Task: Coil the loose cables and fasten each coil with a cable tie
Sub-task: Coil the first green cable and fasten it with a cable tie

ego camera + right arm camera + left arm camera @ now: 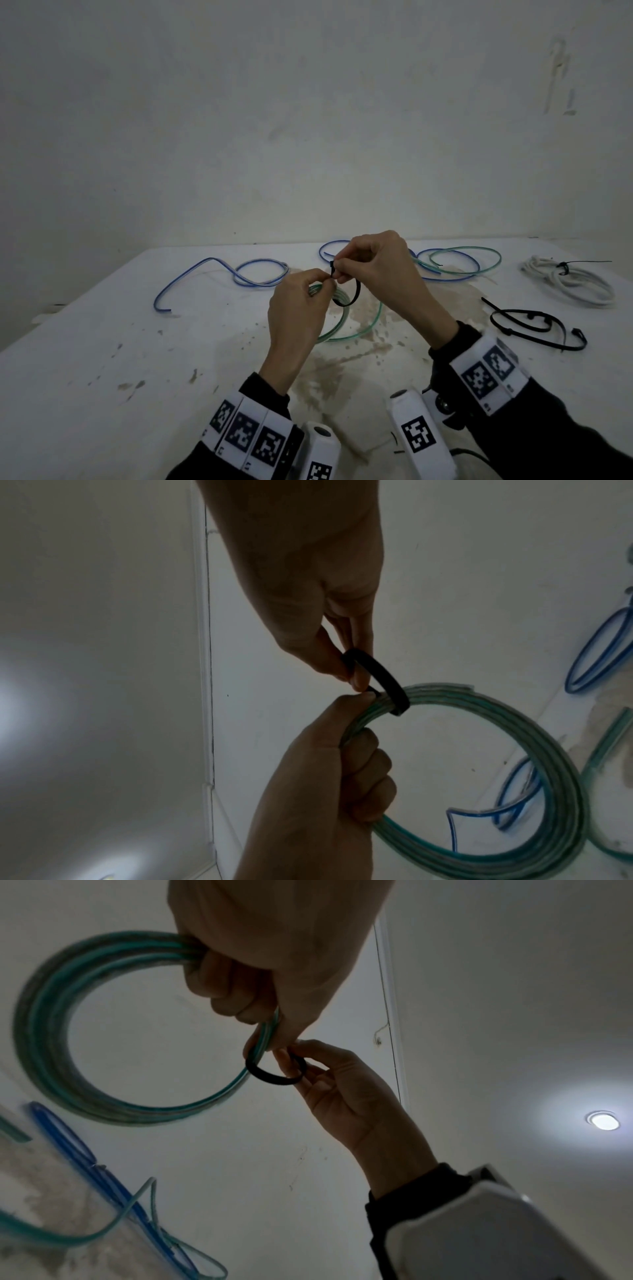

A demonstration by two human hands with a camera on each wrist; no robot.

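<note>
The left hand (318, 785) grips the springy green coil (534, 791); the right hand (325, 631) pinches the stiff, thin cable tie (383, 680) looped around its strands.

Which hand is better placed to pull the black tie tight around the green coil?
The right hand: its fingers already pinch the black tie looped round the green coil. The left hand is busy gripping the coil's turns together.
</note>
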